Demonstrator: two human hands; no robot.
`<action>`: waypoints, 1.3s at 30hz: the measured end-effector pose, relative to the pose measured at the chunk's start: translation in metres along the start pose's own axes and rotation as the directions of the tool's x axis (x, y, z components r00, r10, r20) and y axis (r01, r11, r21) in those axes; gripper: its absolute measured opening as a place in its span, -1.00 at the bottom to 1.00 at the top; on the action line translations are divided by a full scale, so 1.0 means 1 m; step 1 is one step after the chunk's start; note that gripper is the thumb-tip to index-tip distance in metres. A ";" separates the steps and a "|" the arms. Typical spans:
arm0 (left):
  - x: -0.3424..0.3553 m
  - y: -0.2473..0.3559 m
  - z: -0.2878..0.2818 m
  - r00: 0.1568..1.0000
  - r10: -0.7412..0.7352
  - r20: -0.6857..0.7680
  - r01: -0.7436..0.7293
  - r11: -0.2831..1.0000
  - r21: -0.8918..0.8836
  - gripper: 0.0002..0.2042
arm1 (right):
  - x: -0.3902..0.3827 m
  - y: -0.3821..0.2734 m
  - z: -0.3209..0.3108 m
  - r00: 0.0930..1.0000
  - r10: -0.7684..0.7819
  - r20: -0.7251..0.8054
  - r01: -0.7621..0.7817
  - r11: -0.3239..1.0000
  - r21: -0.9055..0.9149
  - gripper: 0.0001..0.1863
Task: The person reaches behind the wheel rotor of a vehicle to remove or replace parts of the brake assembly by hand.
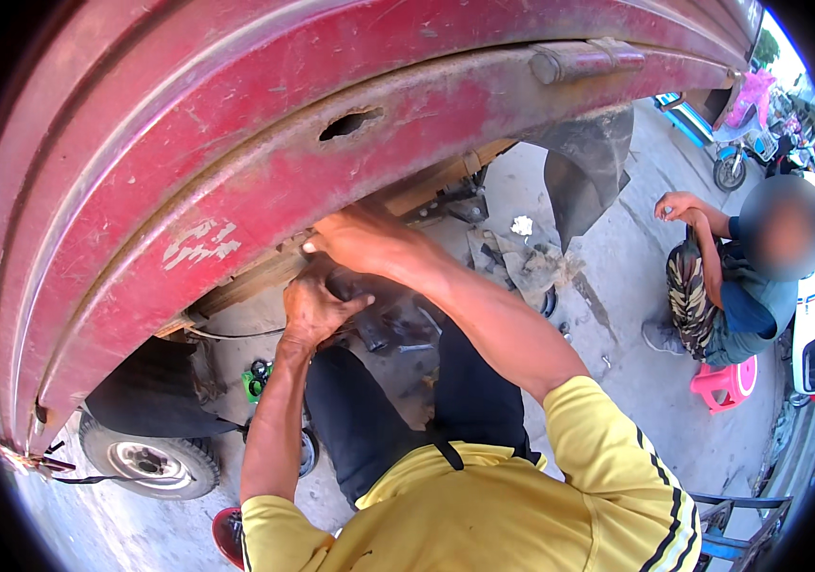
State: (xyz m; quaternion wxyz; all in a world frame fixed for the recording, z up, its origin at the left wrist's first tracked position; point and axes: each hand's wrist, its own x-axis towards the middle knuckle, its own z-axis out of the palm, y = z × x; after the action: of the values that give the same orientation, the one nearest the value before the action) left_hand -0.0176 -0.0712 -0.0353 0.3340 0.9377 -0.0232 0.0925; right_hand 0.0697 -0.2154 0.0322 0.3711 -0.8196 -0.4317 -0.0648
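Observation:
A rust-worn red vehicle body panel, with a jagged hole in it, curves over my hands. My right hand reaches up to the brown beam beneath the panel's lower edge; its thumb tip shows, but its other fingers are hidden. Just below and to the left, my left hand is raised to the same beam. Its thumb sticks out to the right and its fingers are bent, around what I cannot make out. A thin cable runs from beside the left wrist toward the wheel side.
Wrenches and dirty rags lie on the concrete. At lower left stands a wheel behind a black mudflap; another flap hangs at right. A person sits on a pink stool to the right.

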 end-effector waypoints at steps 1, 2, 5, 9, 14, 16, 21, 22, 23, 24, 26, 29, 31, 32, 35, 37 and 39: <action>0.001 0.002 0.000 1.000 0.001 0.015 -0.001 1.000 -0.020 -0.34 | -0.002 0.006 0.002 1.000 0.008 -0.025 -0.009 0.999 -0.035 -0.70; 0.004 0.003 -0.001 0.999 -0.008 0.040 0.011 0.998 -0.059 -0.34 | -0.003 0.012 0.005 0.999 0.015 -0.051 -0.019 0.997 -0.070 -0.70; 0.005 0.001 -0.005 0.993 -0.064 0.100 0.077 0.989 -0.130 -0.34 | -0.011 0.010 0.003 0.990 0.116 -0.084 -0.123 0.988 -0.089 -0.67; 0.005 0.007 -0.004 0.994 -0.064 0.091 0.068 0.997 -0.037 -0.36 | -0.035 0.042 -0.002 0.948 0.271 -0.167 -0.275 0.961 0.001 -0.64; 0.004 0.000 -0.007 0.991 -0.076 0.108 0.084 0.994 -0.064 -0.38 | -0.019 0.012 -0.001 0.966 0.258 -0.008 -0.259 0.966 -0.012 -0.61; 0.007 0.001 -0.005 0.988 -0.084 0.132 0.095 0.992 -0.085 -0.39 | -0.018 0.025 0.009 0.976 0.179 -0.127 -0.187 0.981 -0.056 -0.61; 0.007 -0.005 -0.009 0.981 -0.089 0.170 0.112 0.985 -0.133 -0.46 | -0.010 -0.003 0.007 0.964 0.264 -0.019 -0.264 0.961 -0.080 -0.76; 0.010 -0.001 -0.009 0.978 -0.077 0.192 0.106 0.983 -0.147 -0.47 | -0.013 -0.008 0.014 0.979 0.190 -0.077 -0.197 0.976 -0.097 -0.73; 0.011 -0.003 -0.004 0.978 -0.065 0.200 0.093 0.987 -0.130 -0.49 | -0.012 0.003 0.027 0.989 0.056 -0.133 -0.085 0.972 -0.219 -0.71; 0.012 -0.006 -0.003 0.978 -0.061 0.197 0.083 0.991 -0.108 -0.50 | -0.011 0.000 0.025 0.988 0.037 -0.149 -0.071 0.971 -0.230 -0.72; 0.011 -0.011 -0.001 0.982 -0.065 0.179 0.087 0.989 -0.120 -0.47 | -0.011 0.002 0.013 0.980 0.193 -0.042 -0.197 0.975 -0.106 -0.70; 0.009 -0.016 0.001 0.984 -0.090 0.156 0.102 0.992 -0.075 -0.39 | -0.024 0.021 0.001 0.967 0.248 -0.066 -0.252 0.964 -0.079 -0.61; 0.007 -0.001 -0.006 0.989 -0.071 0.126 0.074 0.997 -0.017 -0.38 | -0.025 0.033 0.000 0.957 0.236 -0.171 -0.251 0.965 -0.070 -0.55; 0.005 -0.004 -0.002 0.998 -0.003 0.069 0.004 1.000 -0.022 -0.37 | -0.028 0.039 0.000 0.935 0.328 -0.132 -0.330 0.944 0.007 -0.52; 0.007 0.015 -0.005 0.995 -0.024 0.101 0.028 0.999 -0.038 -0.36 | -0.035 0.071 0.007 0.895 0.415 -0.165 -0.372 0.897 0.236 -0.54; 0.005 0.013 -0.005 0.997 -0.020 0.072 0.025 0.998 -0.059 -0.35 | -0.037 0.073 0.008 0.888 0.441 -0.129 -0.388 0.871 0.303 -0.56; 0.007 0.018 -0.006 0.994 -0.049 0.098 0.052 0.998 -0.032 -0.35 | -0.042 0.079 0.011 0.876 0.464 -0.130 -0.420 0.868 0.263 -0.56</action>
State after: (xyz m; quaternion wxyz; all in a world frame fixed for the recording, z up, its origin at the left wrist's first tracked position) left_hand -0.0133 -0.0810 -0.0185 0.3509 0.9355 -0.0173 0.0381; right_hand 0.1008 -0.2631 -0.0371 0.5062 -0.8390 -0.1992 -0.0055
